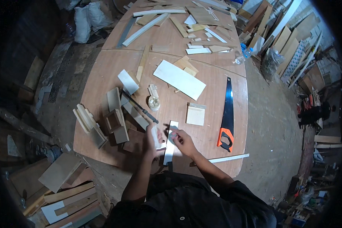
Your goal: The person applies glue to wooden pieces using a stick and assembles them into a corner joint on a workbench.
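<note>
White strip (170,150) lies at the near side of the table (212,91), between your two hands, its long axis running near to far, the far end leaning slightly right. Your right hand (184,143) is nearer, its bent fingers reaching over the strip from the right; your left hand (152,142) is just to the left. Whether either hand pinches anything, I cannot tell (the fingers hide it). Beyond your hands, count one handsaw (227,114) at right, one jar (154,103), one wide white board (179,79).
</note>
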Action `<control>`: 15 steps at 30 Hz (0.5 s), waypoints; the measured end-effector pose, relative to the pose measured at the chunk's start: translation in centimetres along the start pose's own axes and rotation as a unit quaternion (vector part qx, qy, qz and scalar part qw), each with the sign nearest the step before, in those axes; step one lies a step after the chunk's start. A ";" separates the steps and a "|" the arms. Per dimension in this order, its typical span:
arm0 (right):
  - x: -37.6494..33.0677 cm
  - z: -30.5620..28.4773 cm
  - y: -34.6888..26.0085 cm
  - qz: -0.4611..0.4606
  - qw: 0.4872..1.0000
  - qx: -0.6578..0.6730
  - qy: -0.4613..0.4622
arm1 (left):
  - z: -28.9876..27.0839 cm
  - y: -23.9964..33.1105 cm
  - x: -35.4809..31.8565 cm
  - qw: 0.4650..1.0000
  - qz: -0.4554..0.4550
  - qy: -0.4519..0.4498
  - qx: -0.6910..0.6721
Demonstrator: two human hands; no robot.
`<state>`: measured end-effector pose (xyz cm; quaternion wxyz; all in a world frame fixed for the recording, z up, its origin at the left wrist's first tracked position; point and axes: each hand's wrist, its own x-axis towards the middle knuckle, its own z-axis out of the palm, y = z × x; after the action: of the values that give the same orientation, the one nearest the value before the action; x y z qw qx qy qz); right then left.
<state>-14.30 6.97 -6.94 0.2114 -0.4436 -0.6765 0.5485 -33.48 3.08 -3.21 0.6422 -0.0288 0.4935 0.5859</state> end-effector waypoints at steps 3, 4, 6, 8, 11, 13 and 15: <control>0.1 -1.9 -1.1 -0.024 0.996 0.055 0.059 | 2.5 -3.3 4.0 0.997 -0.043 -0.049 -0.047; 0.0 -2.6 -1.3 -0.038 0.995 0.045 0.075 | 3.4 -4.2 5.1 0.996 -0.048 -0.056 -0.041; -0.1 -3.7 -1.4 -0.045 0.994 -0.019 0.096 | 5.3 -5.8 7.2 0.997 -0.063 -0.044 -0.021; 0.1 -4.4 -0.9 -0.048 0.991 -0.062 0.106 | 5.9 -6.5 8.4 0.985 -0.127 -0.102 -0.051; 1.1 -4.9 0.5 0.002 0.988 -0.034 0.151 | 6.8 -6.9 10.7 0.971 -0.166 -0.154 -0.083; 1.5 -5.2 1.4 -0.011 0.985 0.008 0.173 | 7.2 -7.3 12.0 0.972 -0.156 -0.144 -0.096; 1.9 -5.3 2.2 -0.005 0.980 -0.010 0.199 | 7.4 -7.8 13.0 0.982 -0.130 -0.107 -0.083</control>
<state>-10.37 11.45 -7.77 0.3405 -0.5426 -0.6282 0.4415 -25.25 14.59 -12.32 0.7577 -0.0827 0.3635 0.5356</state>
